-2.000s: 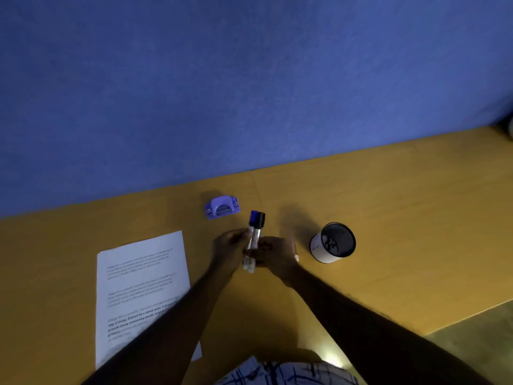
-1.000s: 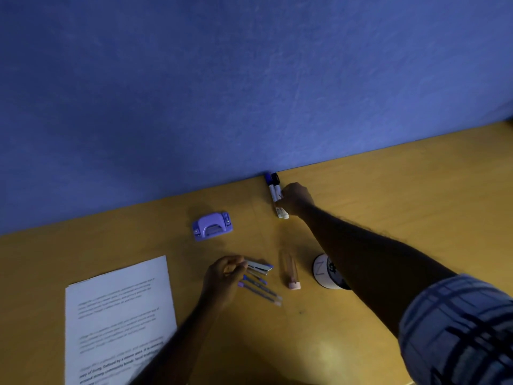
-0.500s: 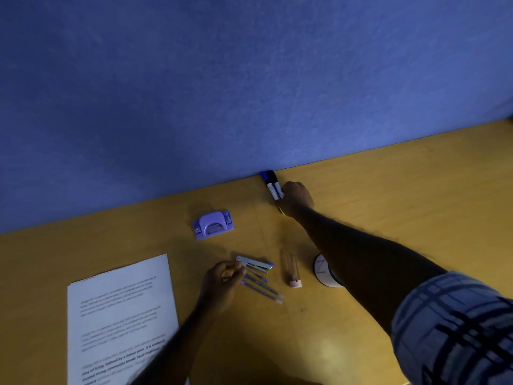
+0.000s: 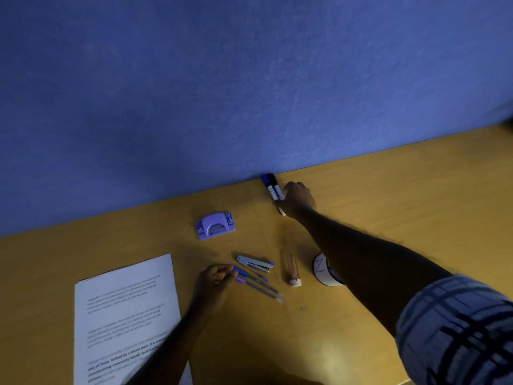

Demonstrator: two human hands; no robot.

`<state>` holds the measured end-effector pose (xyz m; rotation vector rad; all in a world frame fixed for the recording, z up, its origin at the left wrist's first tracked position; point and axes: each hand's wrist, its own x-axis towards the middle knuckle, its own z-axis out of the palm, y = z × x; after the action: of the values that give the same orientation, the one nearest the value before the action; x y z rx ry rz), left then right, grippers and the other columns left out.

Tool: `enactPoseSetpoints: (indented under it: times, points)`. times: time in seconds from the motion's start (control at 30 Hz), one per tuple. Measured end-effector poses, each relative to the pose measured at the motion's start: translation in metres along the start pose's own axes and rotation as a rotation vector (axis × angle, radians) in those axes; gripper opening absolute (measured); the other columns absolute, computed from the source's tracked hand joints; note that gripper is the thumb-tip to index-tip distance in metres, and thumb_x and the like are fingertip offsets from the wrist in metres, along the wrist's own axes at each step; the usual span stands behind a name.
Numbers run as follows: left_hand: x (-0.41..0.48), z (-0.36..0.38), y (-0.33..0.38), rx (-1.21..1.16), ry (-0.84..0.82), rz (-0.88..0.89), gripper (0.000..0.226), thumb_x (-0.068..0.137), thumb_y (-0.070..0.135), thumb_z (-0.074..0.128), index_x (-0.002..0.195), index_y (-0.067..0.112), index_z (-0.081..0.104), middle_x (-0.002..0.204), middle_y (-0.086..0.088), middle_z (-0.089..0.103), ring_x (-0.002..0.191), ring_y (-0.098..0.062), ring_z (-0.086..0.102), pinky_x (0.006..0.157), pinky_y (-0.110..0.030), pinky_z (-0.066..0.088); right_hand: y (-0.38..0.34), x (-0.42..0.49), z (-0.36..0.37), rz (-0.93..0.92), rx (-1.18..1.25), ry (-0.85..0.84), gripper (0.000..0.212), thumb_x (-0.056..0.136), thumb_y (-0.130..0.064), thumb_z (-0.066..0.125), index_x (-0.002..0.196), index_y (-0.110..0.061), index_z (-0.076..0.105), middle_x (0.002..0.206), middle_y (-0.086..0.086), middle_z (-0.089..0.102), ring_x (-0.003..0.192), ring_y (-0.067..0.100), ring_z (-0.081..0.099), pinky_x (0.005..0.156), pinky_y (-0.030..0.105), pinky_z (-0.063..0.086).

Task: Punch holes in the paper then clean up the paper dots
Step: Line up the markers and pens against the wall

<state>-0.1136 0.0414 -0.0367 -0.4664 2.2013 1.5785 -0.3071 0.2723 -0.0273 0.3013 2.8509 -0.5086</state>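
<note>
A purple hole punch (image 4: 215, 225) sits on the wooden desk (image 4: 388, 195), apart from both hands. A printed sheet of paper (image 4: 122, 312) lies at the near left, partly under my left forearm. My left hand (image 4: 212, 284) rests on the desk with its fingertips pinched on the ends of the pens (image 4: 258, 286). My right hand (image 4: 297, 200) reaches to the back edge by the wall and is closed on two markers (image 4: 272, 187) lying there. No paper dots are visible.
A small stapler (image 4: 255, 263) lies just beyond the pens. A clear tube with a pale cap (image 4: 291, 269) lies to its right. A white cup (image 4: 322, 269) stands partly hidden under my right forearm. A blue wall (image 4: 249, 93) borders the desk's far edge.
Two seconds ago both hands held the markers together near the cup. Since then my right hand carried the markers to the wall and my left hand laid the pens down.
</note>
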Motion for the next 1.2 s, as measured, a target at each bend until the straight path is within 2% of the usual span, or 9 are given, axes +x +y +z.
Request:
enactPoseSetpoints:
  times: [0.13,0.27,0.37,0.5,0.67,0.87,1.0,1.1,1.2]
  points:
    - [-0.003,-0.005,-0.006,-0.02,0.06,-0.021,0.021,0.085,0.021,0.071,0.103,0.01,0.068,0.099,-0.008,0.072,0.093,-0.023,0.067,0.08,-0.037,0.053,-0.012,-0.03,-0.006,-0.16,0.052,0.054,0.041,0.082,-0.028,0.073,0.118,-0.013,0.062,0.117,0.008,0.062,0.101,0.025,0.061,0.078,0.038,0.056]
    - [-0.007,-0.011,-0.017,0.026,0.101,-0.04,0.027,0.084,0.022,0.072,0.105,0.006,0.07,0.098,-0.01,0.073,0.092,-0.026,0.068,0.083,-0.042,0.054,-0.025,-0.08,-0.001,-0.311,0.058,-0.185,0.022,0.086,-0.026,0.068,0.106,-0.016,0.068,0.112,0.005,0.068,0.103,0.021,0.063,0.086,0.037,0.054]
    - [-0.011,-0.015,-0.024,0.08,0.119,-0.022,0.026,0.083,0.023,0.073,0.104,0.007,0.07,0.098,-0.011,0.072,0.093,-0.027,0.068,0.085,-0.044,0.056,-0.03,-0.126,0.014,-0.432,-0.099,-0.315,0.016,0.086,-0.026,0.062,0.097,-0.018,0.07,0.107,0.007,0.07,0.102,0.027,0.064,0.078,0.032,0.05]
    - [-0.019,-0.018,-0.026,0.125,0.071,-0.049,0.028,0.085,0.023,0.07,0.107,0.005,0.069,0.105,-0.011,0.069,0.1,-0.026,0.064,0.093,-0.042,0.051,-0.023,-0.17,0.035,-0.432,-0.311,-0.358,0.028,0.092,-0.032,0.053,0.108,-0.014,0.066,0.113,0.009,0.066,0.101,0.029,0.064,0.069,0.033,0.044]
    - [-0.029,-0.019,-0.027,0.094,0.04,-0.107,0.028,0.085,0.023,0.07,0.107,0.006,0.068,0.105,-0.012,0.069,0.1,-0.03,0.064,0.094,-0.045,0.05,-0.019,-0.192,0.046,-0.411,-0.388,-0.331,0.043,0.092,-0.044,0.056,0.122,-0.012,0.06,0.12,0.011,0.063,0.108,0.029,0.062,0.093,0.049,0.049]
    - [-0.036,-0.014,-0.028,0.111,0.017,-0.136,0.026,0.084,0.023,0.071,0.103,0.006,0.069,0.102,-0.015,0.07,0.097,-0.032,0.065,0.089,-0.042,0.051,-0.021,-0.204,0.05,-0.447,-0.406,-0.3,0.026,0.098,-0.03,0.05,0.108,-0.011,0.064,0.102,0.008,0.066,0.088,0.021,0.066,0.065,0.032,0.052]
    - [-0.043,-0.014,-0.02,0.121,-0.013,-0.137,0.022,0.088,0.024,0.066,0.104,0.009,0.069,0.098,-0.01,0.07,0.093,-0.025,0.063,0.084,-0.035,0.05,-0.022,-0.208,0.049,-0.398,-0.32,-0.322,0.022,0.098,-0.024,0.046,0.096,-0.01,0.062,0.094,0.007,0.065,0.075,0.017,0.06,0.055,0.026,0.042]
    - [-0.046,-0.01,-0.01,0.073,-0.066,-0.158,0.013,0.092,0.019,0.059,0.095,0.011,0.069,0.082,-0.003,0.065,0.078,-0.018,0.059,0.069,-0.027,0.045,-0.024,-0.212,0.053,-0.382,-0.135,-0.333,0.019,0.091,-0.032,0.058,0.096,-0.016,0.066,0.095,0.002,0.066,0.08,0.013,0.062,0.066,0.028,0.054]
    - [-0.043,0.001,-0.003,-0.049,-0.024,-0.186,0.02,0.092,0.017,0.061,0.073,0.013,0.067,0.069,-0.004,0.061,0.069,-0.02,0.054,0.068,-0.035,0.04,-0.029,-0.215,0.059,-0.362,0.088,-0.389,0.026,0.091,-0.041,0.059,0.093,-0.018,0.071,0.089,-0.001,0.069,0.077,0.009,0.064,0.07,0.03,0.055]
